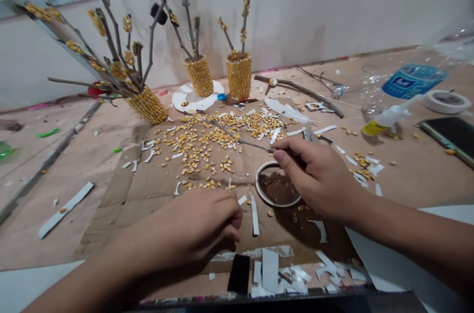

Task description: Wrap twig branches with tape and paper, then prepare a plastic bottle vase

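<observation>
My right hand (314, 170) pinches the near end of a thin twig (237, 139), which points left over the loose corn kernels (200, 155). Below that hand lies a white-rimmed ring (259, 191) with brown cardboard showing inside it. My left hand (207, 219) is low over the cardboard sheet (118, 204), its fingers curled inward; whatever is inside them is hidden. Beyond the kernels stand two upright kernel-covered cups, one in the middle (200, 76) and one to its right (239, 76), both holding twigs. A third kernel-covered cup (148, 105) leans at left, full of branches.
At right are a clear plastic bottle (414, 81) on its side, a glue bottle (388, 120), a tape roll (447, 102) and a phone (454, 137). A thicker branch (303, 91) lies at the back. White paper scraps (270, 268) litter the near edge, beside a black strip (239, 273).
</observation>
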The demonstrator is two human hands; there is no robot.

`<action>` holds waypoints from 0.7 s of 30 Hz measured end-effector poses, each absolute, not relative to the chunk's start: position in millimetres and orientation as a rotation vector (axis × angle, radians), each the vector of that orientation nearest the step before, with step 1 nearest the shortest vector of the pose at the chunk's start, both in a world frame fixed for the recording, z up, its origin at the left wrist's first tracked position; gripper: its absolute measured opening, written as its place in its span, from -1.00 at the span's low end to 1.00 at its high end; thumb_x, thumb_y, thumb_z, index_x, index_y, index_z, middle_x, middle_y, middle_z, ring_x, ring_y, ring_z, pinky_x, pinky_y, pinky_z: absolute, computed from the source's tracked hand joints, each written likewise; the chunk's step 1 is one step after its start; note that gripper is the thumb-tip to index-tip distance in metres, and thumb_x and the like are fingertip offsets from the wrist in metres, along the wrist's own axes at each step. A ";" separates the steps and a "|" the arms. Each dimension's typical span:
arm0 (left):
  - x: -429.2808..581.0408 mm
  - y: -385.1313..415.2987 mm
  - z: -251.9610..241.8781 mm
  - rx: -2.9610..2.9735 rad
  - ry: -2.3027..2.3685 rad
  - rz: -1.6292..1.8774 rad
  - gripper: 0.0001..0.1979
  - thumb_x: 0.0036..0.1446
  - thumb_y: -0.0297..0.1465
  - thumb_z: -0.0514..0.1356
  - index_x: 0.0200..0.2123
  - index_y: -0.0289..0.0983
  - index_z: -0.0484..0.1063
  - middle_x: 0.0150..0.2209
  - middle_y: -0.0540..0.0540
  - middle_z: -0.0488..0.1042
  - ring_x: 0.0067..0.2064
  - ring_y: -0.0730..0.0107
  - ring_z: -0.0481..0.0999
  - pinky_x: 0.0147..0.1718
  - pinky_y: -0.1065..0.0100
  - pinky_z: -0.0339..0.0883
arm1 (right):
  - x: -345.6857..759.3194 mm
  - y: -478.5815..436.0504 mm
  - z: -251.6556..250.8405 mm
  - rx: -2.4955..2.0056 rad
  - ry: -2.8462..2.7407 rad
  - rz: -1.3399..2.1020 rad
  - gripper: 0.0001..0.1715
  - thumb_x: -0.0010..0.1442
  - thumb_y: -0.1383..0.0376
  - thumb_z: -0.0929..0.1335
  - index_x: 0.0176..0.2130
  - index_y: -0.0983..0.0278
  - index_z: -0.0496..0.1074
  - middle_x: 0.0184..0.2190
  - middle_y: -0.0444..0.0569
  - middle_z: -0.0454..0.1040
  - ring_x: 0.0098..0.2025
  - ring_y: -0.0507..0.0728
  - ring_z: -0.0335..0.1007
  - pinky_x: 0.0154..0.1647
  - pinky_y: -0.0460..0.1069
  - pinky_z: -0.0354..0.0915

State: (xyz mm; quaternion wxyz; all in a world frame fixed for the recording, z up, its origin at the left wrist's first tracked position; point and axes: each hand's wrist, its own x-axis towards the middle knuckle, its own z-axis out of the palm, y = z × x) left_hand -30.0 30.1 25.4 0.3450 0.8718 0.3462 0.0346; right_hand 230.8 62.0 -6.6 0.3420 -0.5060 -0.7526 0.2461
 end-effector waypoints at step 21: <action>8.4 20.2 -15.2 2.006 1.210 1.517 -0.78 0.15 -0.54 0.44 -0.24 -0.07 0.66 -0.35 0.03 0.71 -0.32 0.35 0.67 -0.27 0.33 0.49 | 211.0 26.2 13.6 -1.107 -1.756 1.205 -0.73 0.39 0.21 0.35 -0.30 0.24 0.57 -0.51 -0.12 0.56 -0.49 0.05 0.43 -0.48 -0.05 0.27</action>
